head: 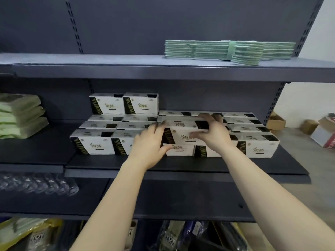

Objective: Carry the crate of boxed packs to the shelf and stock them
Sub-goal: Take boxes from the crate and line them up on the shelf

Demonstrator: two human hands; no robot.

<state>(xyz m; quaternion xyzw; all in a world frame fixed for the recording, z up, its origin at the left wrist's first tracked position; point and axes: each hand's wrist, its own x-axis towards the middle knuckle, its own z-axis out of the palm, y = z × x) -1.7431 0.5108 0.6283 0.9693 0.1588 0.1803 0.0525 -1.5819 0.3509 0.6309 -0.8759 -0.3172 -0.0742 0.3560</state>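
Note:
Several white boxed packs with black ends stand in rows on the dark middle shelf [181, 165]. Both hands hold one pack [183, 132] lying on top of the front row. My left hand [150, 142] grips its left end, fingers reaching over the top. Curled over the pack's right end is my right hand [212, 131]. Two packs [125, 104] are stacked higher at the back left. More packs [253, 144] fill the row to the right. The crate is not in view.
Green flat bundles [228, 50] lie on the upper shelf. Green soft packs [20, 116] sit at the left of the middle shelf, clear bottles [38, 183] below them. Bagged goods [36, 236] fill the bottom. Cardboard boxes [319, 131] stand on the floor at right.

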